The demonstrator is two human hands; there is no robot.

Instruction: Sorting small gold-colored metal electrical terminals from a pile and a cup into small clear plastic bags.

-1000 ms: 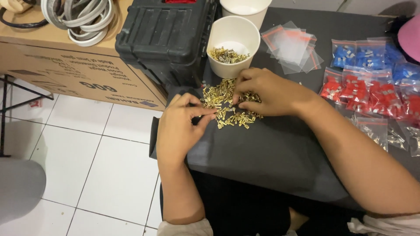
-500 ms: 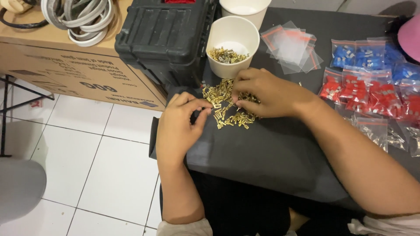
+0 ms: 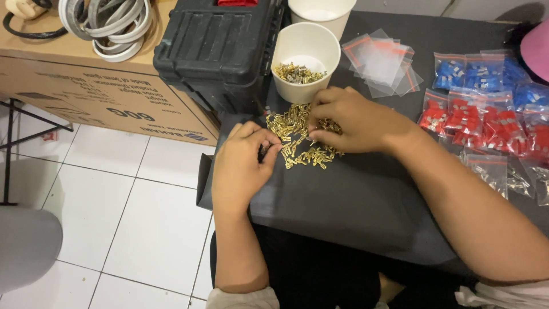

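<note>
Both hands are picking through a loose pile of small brass terminals [image 3: 300, 137] on the dark cloth-covered table [image 3: 366, 200], left hand [image 3: 243, 166] pinching one, right hand [image 3: 349, 120] curled over the heap, beside a white paper cup [image 3: 306, 57] collecting more.

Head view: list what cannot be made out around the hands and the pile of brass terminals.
- Left hand: what its curled fingers pinch is hidden, head view.
- Right hand: covers part of the brass terminal pile; the pieces beneath are unseen.
- Single terminals: too small to tell their shape.
- Second white cup: cut off by the top edge.
- Pink object: cut off by the right edge.
</note>
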